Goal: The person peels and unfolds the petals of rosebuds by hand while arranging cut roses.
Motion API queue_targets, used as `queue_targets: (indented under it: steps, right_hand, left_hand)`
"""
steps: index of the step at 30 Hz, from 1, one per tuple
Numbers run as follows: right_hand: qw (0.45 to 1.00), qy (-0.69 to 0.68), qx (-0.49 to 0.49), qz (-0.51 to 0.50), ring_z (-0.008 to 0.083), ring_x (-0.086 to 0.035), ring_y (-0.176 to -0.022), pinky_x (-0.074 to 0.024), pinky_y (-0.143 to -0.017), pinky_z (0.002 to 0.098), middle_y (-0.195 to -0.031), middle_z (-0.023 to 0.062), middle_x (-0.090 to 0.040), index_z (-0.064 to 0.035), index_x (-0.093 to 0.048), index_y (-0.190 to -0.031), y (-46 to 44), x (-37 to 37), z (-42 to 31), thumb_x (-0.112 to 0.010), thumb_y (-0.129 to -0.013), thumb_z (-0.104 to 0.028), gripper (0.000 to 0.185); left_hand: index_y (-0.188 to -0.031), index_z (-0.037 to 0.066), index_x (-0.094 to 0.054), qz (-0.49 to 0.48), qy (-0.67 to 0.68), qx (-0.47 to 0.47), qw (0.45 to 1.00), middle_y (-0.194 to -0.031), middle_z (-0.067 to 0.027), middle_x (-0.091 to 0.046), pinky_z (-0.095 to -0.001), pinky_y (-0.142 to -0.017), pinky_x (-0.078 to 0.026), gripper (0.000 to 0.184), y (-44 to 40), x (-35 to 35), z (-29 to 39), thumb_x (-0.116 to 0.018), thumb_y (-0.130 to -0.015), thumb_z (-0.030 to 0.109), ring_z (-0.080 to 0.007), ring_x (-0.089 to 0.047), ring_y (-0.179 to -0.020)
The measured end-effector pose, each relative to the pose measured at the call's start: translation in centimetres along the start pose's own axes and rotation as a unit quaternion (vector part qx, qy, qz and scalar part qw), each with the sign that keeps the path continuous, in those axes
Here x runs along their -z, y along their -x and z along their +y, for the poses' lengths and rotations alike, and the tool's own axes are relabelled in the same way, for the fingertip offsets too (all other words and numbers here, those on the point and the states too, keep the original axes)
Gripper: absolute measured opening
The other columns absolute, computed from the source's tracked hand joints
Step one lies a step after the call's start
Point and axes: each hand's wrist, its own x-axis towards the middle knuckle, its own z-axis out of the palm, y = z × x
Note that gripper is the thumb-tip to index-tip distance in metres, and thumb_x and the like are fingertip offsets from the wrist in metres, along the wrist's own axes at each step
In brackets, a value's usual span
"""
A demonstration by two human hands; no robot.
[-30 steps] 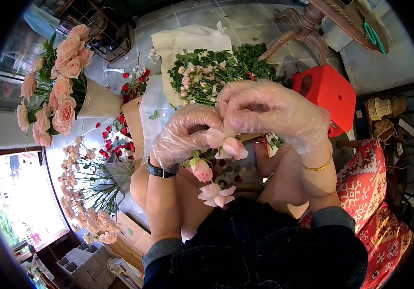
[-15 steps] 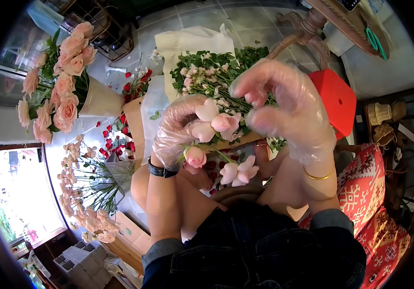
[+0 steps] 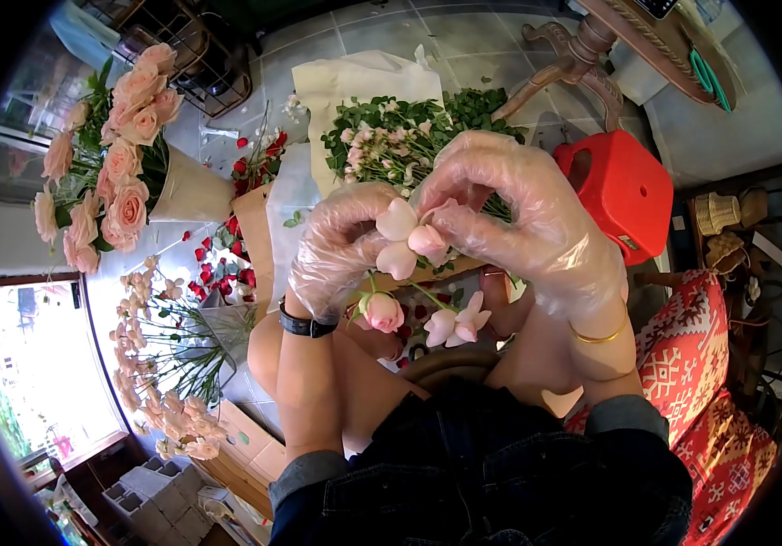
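Observation:
My left hand, in a clear plastic glove, is closed on a pink rose spray whose stem is mostly hidden by the fingers. One bloom with spread petals sits between my two hands. Below it hang a rounder pink rose and another bloom with opened petals, both on thin green stems. My right hand, also gloved, has its thumb and fingertips pinched at the upper bloom's right edge. Behind the hands lies a bunch of small pink roses with green leaves on pale paper.
Large pink roses stand in a tall vase at the left. More pale roses are below them. Red petals lie on the floor. A red stool, a carved table leg and a patterned cushion are at the right.
My right hand swung away to the right with its fingers apart, then came back to the upper bloom. The blooms have shifted, the upper one rising and the lowest moving right.

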Motion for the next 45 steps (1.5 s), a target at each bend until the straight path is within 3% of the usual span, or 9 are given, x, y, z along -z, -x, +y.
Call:
queue_targets:
  steps: [5, 8, 11, 14, 18, 21, 24, 28, 45]
  right_hand:
    - [0.998, -0.053, 0.011, -0.029, 0.0181, -0.055, -0.069, -0.0437, -0.063, 0.0292, -0.072, 0.008, -0.057, -0.0022, -0.061, -0.082, 0.0, 0.0, 1.4, -0.062, -0.078, -0.014, 0.013]
    - [0.981, -0.167, -0.08, -0.057, 0.0139, -0.053, -0.072, -0.0427, -0.066, 0.0269, -0.076, 0.0048, -0.056, -0.0002, -0.06, -0.082, 0.1, -0.1, 0.9, -0.061, -0.08, -0.015, 0.015]
    - [0.941, -0.289, -0.161, -0.077, 0.0104, -0.051, -0.075, -0.041, -0.069, 0.024, -0.078, 0.0023, -0.056, 0.0007, -0.059, -0.081, 0.2, 0.1, 1.0, -0.058, -0.083, -0.015, 0.016]
    - [0.919, -0.337, -0.194, -0.071, 0.0084, -0.05, -0.075, -0.0398, -0.068, 0.0221, -0.077, 0.0015, -0.056, -0.0002, -0.059, -0.083, 0.3, -0.1, 1.7, -0.056, -0.085, -0.016, 0.016]
    - [0.93, -0.317, -0.179, 0.051, 0.0063, -0.048, -0.074, -0.0396, -0.067, 0.0222, -0.08, 0.0012, -0.058, 0.0002, -0.061, -0.088, -0.3, -0.8, 0.9, -0.056, -0.086, -0.018, 0.019]
    - [0.963, -0.208, -0.048, 0.167, 0.008, -0.048, -0.073, -0.0395, -0.066, 0.0221, -0.082, 0.0008, -0.058, 0.0005, -0.06, -0.087, -0.7, -0.8, 1.2, -0.057, -0.085, -0.018, 0.019]
    - [0.98, -0.07, 0.095, 0.162, 0.011, -0.05, -0.07, -0.0409, -0.063, 0.0235, -0.081, 0.0032, -0.058, -0.0029, -0.061, -0.086, -0.7, -0.2, 1.3, -0.063, -0.08, -0.015, 0.013]
    - [0.983, -0.005, 0.122, 0.134, 0.0129, -0.047, -0.073, -0.0396, -0.067, 0.0241, -0.085, 0.0052, -0.054, -0.0041, -0.061, -0.086, -0.5, -1.2, 0.2, -0.073, -0.066, -0.011, 0.025]
    - [0.977, 0.056, 0.166, 0.126, 0.019, -0.052, -0.076, -0.0451, -0.067, 0.0281, -0.081, 0.0039, -0.052, -0.0104, -0.062, -0.08, -0.7, -1.5, 0.8, -0.077, -0.061, -0.016, 0.025]
  left_hand:
    - [-0.088, 0.002, -0.062, 0.014, -0.003, 0.027, 1.0, -0.093, -0.0062, -0.059, -0.0283, -0.071, -0.048, 0.02, 0.0, 0.0, 0.0, -0.07, -0.07, 0.004, -0.0161, -0.058, -0.079]
    - [-0.086, 0.001, -0.061, -0.032, 0.01, -0.089, 0.995, -0.091, -0.0056, -0.059, -0.0279, -0.069, -0.048, 0.018, -0.4, -0.3, 0.1, -0.069, -0.07, 0.003, -0.0157, -0.057, -0.078]
    - [-0.069, 0.006, -0.057, 0.062, 0.008, -0.101, 0.993, -0.067, -0.0029, -0.053, -0.0284, -0.052, -0.037, 0.058, -0.4, -1.7, 1.1, -0.077, -0.051, 0.058, -0.0157, -0.049, -0.061]
    - [-0.073, 0.008, -0.058, 0.016, 0.025, -0.044, 0.999, -0.07, -0.0038, -0.051, -0.0277, -0.056, -0.039, 0.066, -0.3, -1.4, 1.3, -0.075, -0.045, 0.065, -0.0165, -0.047, -0.062]
    - [-0.078, 0.008, -0.054, 0.005, 0.092, -0.022, 0.996, -0.075, -0.0038, -0.051, -0.0273, -0.062, -0.042, 0.069, -0.1, -1.2, 0.8, -0.078, -0.042, 0.062, -0.0172, -0.05, -0.066]
    - [-0.08, 0.01, -0.051, -0.021, 0.175, -0.131, 0.976, -0.08, -0.0025, -0.052, -0.0267, -0.063, -0.041, 0.053, -0.3, -1.5, -0.2, -0.079, -0.057, 0.048, -0.0148, -0.05, -0.069]
    - [-0.083, 0.011, -0.05, 0.152, 0.129, 0.005, 0.98, -0.088, -0.0019, -0.054, -0.0244, -0.067, -0.041, 0.026, 0.1, -2.4, 0.7, -0.063, -0.082, 0.034, -0.0093, -0.049, -0.073]
    - [-0.092, 0.007, -0.059, 0.117, 0.176, -0.012, 0.977, -0.09, 0.0003, -0.056, -0.0245, -0.074, -0.04, 0.056, 0.0, -2.2, 0.2, -0.079, -0.058, 0.046, -0.0104, -0.052, -0.082]
    - [-0.103, 0.007, -0.057, 0.113, 0.21, -0.025, 0.971, -0.096, -0.0015, -0.057, -0.026, -0.073, -0.047, 0.064, 0.2, -2.5, 0.1, -0.08, -0.058, 0.045, -0.0127, -0.055, -0.085]
